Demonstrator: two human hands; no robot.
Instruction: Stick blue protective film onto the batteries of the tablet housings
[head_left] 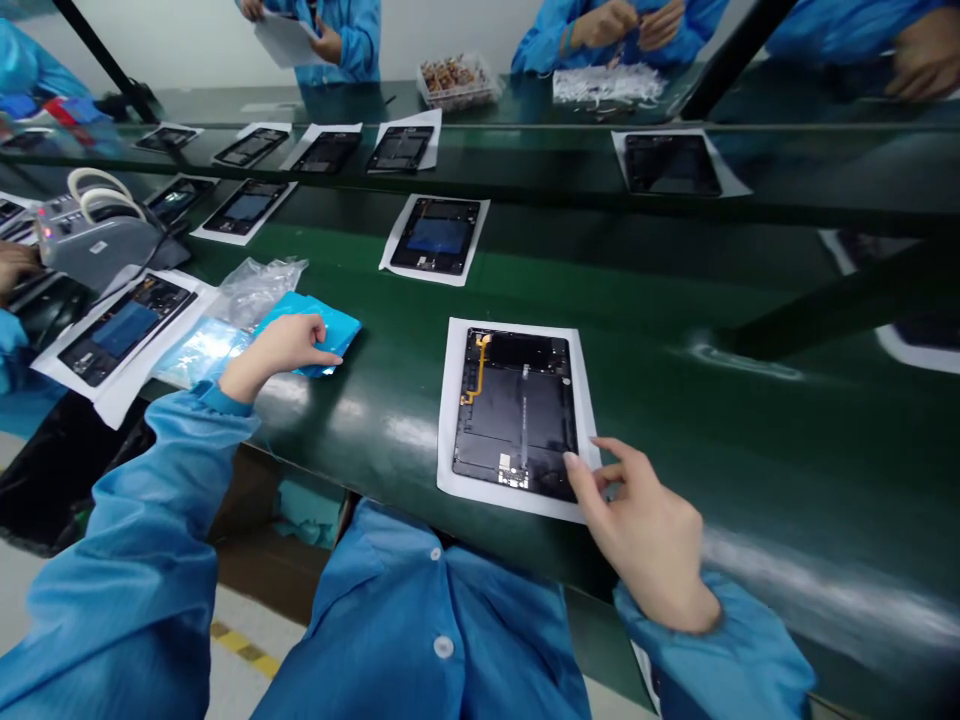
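Observation:
My left hand (pixel 285 350) rests over a stack of blue film sheets (pixel 341 325) at the left. Its fingers are curled, with a gap between thumb and forefinger, and blue film shows in that gap. In front of me an opened tablet shell (pixel 502 420), black with an orange flex cable (pixel 479 370), lies on a white paper sheet (pixel 450 470). At its lower right corner is my right hand (pixel 645 530), thumb at the shell's edge and forefinger over the paper's edge, fingers apart.
Clear plastic bags (pixel 259 290) lie behind the blue film. Another tablet shell (pixel 127 330) sits left, near a grey machine (pixel 105 245). More shells on paper, including one with blue film (pixel 439 235), line the green bench (pixel 360 420). Co-workers' hands (pixel 615 25) show across the bench. A dark post (pixel 825 300) slants at right.

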